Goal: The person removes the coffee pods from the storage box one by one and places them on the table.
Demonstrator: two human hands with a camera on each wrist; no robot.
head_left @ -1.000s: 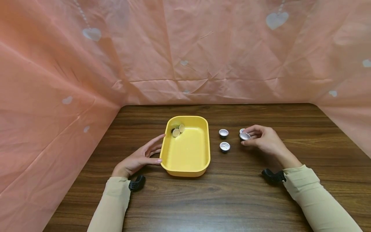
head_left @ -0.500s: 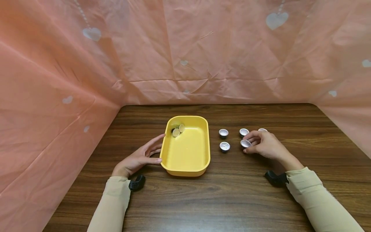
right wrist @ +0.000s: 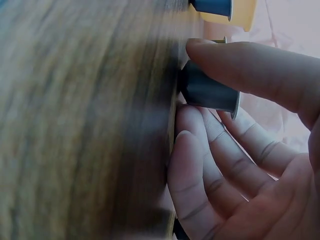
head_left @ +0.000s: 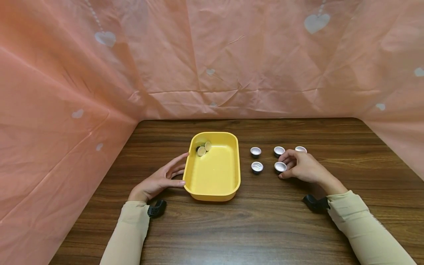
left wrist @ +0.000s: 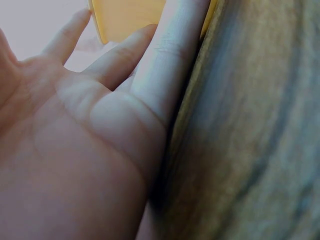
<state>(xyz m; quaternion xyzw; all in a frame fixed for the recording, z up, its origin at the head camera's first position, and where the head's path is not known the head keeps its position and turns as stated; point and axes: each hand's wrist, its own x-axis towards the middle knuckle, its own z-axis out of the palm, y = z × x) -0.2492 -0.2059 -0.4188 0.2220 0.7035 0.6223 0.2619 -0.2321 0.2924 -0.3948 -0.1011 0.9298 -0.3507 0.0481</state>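
My right hand [head_left: 306, 167] pinches a dark coffee capsule [head_left: 280, 167] with a silver lid. In the right wrist view this capsule [right wrist: 207, 90] stands upright on the table between thumb and fingers. More silver-lidded capsules stand around it: one [head_left: 279, 151] just behind, one [head_left: 300, 149] beyond the knuckles, and two to the left, a rear one [head_left: 255, 151] and a front one [head_left: 257, 167]. My left hand [head_left: 159, 182] rests against the left side of a yellow plastic tub [head_left: 212, 198], its fingers extended. A few capsules with cream lids [head_left: 201, 151] lie in the tub's far left corner.
The wooden table [head_left: 218, 235] runs back to a pink curtain [head_left: 232, 73] with pale hearts, which also hangs at both sides. A black wrist strap mount [head_left: 157, 209] sits on the left wrist and another [head_left: 314, 203] on the right.
My right hand has moved slightly toward me with the capsule and set it down in front of another one, uncovering the far right capsule. The left hand and tub have stayed still.
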